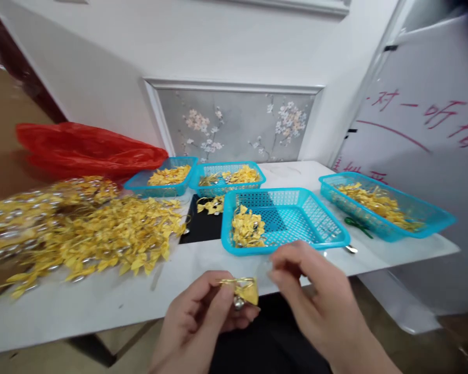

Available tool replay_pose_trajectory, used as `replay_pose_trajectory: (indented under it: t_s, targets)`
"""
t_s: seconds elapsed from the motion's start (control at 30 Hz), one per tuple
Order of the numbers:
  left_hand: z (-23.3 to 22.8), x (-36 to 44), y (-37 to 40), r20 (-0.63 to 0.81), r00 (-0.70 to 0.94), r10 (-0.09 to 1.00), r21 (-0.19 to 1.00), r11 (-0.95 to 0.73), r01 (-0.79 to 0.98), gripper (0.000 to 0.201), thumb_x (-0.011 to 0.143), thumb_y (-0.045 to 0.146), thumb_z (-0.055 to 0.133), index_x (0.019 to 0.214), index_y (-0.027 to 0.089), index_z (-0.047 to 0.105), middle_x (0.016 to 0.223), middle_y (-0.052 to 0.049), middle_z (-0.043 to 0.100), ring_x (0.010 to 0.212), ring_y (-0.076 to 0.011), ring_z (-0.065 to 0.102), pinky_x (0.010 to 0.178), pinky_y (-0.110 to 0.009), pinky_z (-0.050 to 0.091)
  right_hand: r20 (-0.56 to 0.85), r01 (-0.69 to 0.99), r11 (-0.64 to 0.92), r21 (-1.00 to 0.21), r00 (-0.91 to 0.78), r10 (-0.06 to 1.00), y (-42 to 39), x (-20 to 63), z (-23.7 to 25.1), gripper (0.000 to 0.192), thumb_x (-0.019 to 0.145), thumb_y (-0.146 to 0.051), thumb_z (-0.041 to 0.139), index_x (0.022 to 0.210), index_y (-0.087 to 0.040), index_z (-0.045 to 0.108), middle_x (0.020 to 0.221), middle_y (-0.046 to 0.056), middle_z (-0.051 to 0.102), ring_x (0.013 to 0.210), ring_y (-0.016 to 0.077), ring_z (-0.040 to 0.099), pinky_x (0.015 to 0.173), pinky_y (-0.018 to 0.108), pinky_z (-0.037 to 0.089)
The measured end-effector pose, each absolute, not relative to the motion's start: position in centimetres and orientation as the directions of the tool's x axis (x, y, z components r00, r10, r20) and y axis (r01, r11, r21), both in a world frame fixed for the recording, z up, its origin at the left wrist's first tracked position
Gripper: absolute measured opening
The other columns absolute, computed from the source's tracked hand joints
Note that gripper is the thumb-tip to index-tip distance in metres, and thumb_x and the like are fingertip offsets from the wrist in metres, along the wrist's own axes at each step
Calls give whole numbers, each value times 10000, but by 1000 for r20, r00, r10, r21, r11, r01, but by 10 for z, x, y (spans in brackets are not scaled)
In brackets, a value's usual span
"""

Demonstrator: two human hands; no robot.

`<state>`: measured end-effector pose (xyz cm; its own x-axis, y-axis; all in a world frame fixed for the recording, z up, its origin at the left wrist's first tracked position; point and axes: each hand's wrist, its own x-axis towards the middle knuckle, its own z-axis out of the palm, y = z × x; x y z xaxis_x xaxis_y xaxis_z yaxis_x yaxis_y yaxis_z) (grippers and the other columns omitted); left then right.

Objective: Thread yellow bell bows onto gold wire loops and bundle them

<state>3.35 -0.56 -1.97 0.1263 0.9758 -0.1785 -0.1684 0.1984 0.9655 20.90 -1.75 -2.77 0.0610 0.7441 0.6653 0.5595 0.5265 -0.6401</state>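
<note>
The left hand (203,317) pinches a yellow ornament (250,292) between thumb and fingers; a light, steady pinch should stop its bead (238,303) twisting. The right hand (317,293) curls beside it, fingertips nearly together, any hold unclear. Beyond: a blue basket (249,251).

This looks like a small craft workroom, perhaps set up in an ordinary furnished room. A white bench (171,291) carries a big heap of yellow leafy pieces (117,234) on the left, and smaller lots of similar pieces sit in blue plastic baskets (296,218). A red plastic bag (89,148) lies at the far left. The framed flower panel (234,124) on the white wall (226,47) seems homely; the whiteboard (425,166) with red handwriting at right suggests an office or classroom.
</note>
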Motion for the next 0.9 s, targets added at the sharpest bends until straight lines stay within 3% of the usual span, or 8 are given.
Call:
replay_pose_trajectory:
  t_s: [0.07,0.13,0.2,0.3,0.53,0.67,0.8,0.9]
  targets:
    - [-16,37,0,-184,76,980,970,194,-148,300,633,472,811,754,210,730,677,17,744,600,-168,722,585,-203,609,654,703,323,-634,264,709,-12,247,-33,85,923,-242,524,981,-220,582,791,-7,623,670,131,596,615,229,487]
    - [-13,40,7,-173,67,983,973,181,-142,292,644,484,799,760,226,725,695,32,735,599,-149,710,577,-185,600,628,803,-24,-596,484,609,-6,294,-41,206,954,-330,435,1046,-192,557,865,40,645,700,159,614,644,268,504]
    - [-10,44,15,-148,128,981,975,166,-145,266,660,473,792,762,240,715,704,48,704,600,-131,685,548,-167,583,581,812,-166,-560,527,620,0,336,-53,219,943,-281,431,1032,-143,577,909,99,661,774,198,627,730,329,497]
    - [-5,51,30,-84,213,974,987,111,-119,216,705,437,770,774,245,701,746,53,651,644,-125,663,543,-164,568,440,842,-253,-477,477,761,10,368,-75,104,863,-201,563,806,-161,640,778,58,673,724,199,624,692,327,478]
    - [7,72,66,43,186,982,987,-13,-160,133,786,326,721,737,223,654,744,54,565,709,-101,603,563,-136,531,249,872,-312,-378,420,873,33,361,-104,66,875,-151,592,811,-148,610,803,10,633,741,166,612,666,308,480]
    - [6,88,78,14,234,972,982,31,-187,153,804,310,705,720,200,639,713,47,559,688,-96,566,556,-140,510,270,861,-307,-406,434,859,32,378,-100,94,832,-134,529,765,-167,585,745,60,646,718,220,627,614,311,441]
    - [4,103,79,-89,300,950,970,152,-191,182,808,294,701,699,169,627,664,28,584,629,-93,547,566,-163,508,361,814,-332,-478,526,770,11,384,-85,202,921,-293,385,908,-165,541,664,55,621,602,223,618,552,318,462]
    - [8,114,78,-182,363,914,940,270,-208,202,825,297,686,689,164,620,667,20,593,639,-90,538,586,-162,493,539,832,-23,-554,379,752,-5,360,-66,281,956,-356,398,1153,-187,505,883,83,671,792,230,664,625,303,525]
